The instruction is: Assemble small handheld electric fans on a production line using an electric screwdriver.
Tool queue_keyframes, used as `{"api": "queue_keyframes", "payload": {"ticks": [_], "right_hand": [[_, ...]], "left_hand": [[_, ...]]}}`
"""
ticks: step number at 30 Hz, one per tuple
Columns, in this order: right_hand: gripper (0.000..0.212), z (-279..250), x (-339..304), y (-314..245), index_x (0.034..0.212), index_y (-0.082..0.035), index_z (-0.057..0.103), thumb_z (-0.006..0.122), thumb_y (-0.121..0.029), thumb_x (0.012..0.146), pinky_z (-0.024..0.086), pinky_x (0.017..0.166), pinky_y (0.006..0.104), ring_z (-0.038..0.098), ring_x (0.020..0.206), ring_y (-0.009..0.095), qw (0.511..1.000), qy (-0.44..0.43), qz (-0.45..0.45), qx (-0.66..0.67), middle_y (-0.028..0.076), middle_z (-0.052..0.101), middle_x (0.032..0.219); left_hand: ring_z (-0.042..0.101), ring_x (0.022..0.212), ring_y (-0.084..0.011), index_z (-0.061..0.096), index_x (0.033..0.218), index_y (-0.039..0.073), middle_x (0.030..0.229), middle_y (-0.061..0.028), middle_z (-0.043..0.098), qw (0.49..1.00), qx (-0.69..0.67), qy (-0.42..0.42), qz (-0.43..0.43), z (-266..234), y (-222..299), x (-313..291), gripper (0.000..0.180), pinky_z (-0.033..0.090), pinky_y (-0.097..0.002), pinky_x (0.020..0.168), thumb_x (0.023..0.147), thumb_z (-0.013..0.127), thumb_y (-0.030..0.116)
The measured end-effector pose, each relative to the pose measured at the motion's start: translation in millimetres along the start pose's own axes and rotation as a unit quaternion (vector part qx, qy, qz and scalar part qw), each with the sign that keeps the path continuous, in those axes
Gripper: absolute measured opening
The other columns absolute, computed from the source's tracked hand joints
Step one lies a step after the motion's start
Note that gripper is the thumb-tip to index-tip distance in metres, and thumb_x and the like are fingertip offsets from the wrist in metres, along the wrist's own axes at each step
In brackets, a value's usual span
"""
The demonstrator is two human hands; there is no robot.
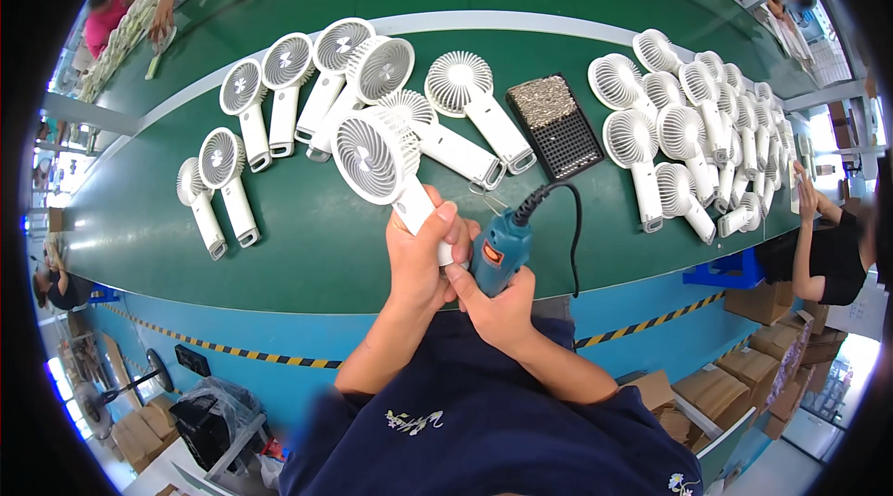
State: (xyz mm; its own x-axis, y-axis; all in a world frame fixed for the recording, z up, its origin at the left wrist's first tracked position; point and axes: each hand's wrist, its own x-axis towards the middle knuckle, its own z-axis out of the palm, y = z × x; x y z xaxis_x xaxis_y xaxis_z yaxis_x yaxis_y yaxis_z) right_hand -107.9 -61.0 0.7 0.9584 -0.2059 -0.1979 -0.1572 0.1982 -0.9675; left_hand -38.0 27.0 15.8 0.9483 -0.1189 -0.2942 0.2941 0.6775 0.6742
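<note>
My left hand [411, 259] is wrapped round the handle of a white handheld fan [370, 161], its round grille turned up and tilted away from me. In my right hand [502, 312] is a teal electric screwdriver [503, 249] with an orange-red switch and a black cord. The hands meet near the lower end of the fan's handle; the screwdriver's tip is hidden there. Just beyond, two more white fans [456, 154] lie on the green table [316, 249]. A black perforated screw tray [563, 144] sits to their right, heaped with small screws [547, 102].
Several white fans [244, 91] lie at the left; a dense group of fans [684, 133] covers the right. A raised pale rail [521, 24] crosses behind them. At the right edge a co-worker's hand [806, 191] touches the table end. Cardboard boxes [721, 394] stand below right.
</note>
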Motion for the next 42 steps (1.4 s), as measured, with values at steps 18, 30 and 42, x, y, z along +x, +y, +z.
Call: {"api": "queue_keyframes", "payload": {"ticks": [18, 30, 42], "right_hand": [[0.022, 31.6, 14.1, -8.5, 0.104, 0.002, 0.058, 0.067, -0.012, 0.09, 0.048, 0.051, 0.0286, 0.061, 0.057, 0.015, 0.984, -0.14, 0.111, -0.009, 0.007, 0.063, 0.078], [0.043, 70.9, 73.1, -18.2, 0.118, -0.001, 0.05, 0.064, -0.028, 0.087, 0.057, 0.065, 0.0356, 0.066, 0.089, 0.026, 0.673, -0.261, -0.288, -0.63, 0.017, 0.06, 0.103], [0.037, -9.3, 40.5, -43.2, 0.11, -0.001, 0.06, 0.074, -0.018, 0.081, 0.054, 0.082, 0.035, 0.063, 0.098, 0.029, 0.845, -0.182, -0.324, -0.384, 0.015, 0.063, 0.112]], "left_hand": [[0.041, 0.05, -0.0097, 0.049, 0.101, 0.008, 0.066, 0.0013, 0.042, 0.995, -0.027, 0.042, 0.083, -45.0, 36.3, -4.8, 0.012, 0.042, -0.0263, 0.062, 0.096, 0.054, 0.017], [0.047, 0.075, -0.0178, 0.031, 0.142, 0.005, 0.094, -0.0081, 0.048, 0.978, -0.07, -0.066, 0.183, -68.5, 96.2, -35.6, 0.051, 0.04, -0.0359, 0.074, 0.106, 0.023, 0.04], [0.053, 0.093, -0.0245, 0.036, 0.13, 0.011, 0.101, -0.0111, 0.05, 0.974, -0.105, -0.197, 0.026, -24.5, 31.7, 38.9, 0.03, 0.046, -0.0376, 0.083, 0.103, 0.041, 0.023]]}}
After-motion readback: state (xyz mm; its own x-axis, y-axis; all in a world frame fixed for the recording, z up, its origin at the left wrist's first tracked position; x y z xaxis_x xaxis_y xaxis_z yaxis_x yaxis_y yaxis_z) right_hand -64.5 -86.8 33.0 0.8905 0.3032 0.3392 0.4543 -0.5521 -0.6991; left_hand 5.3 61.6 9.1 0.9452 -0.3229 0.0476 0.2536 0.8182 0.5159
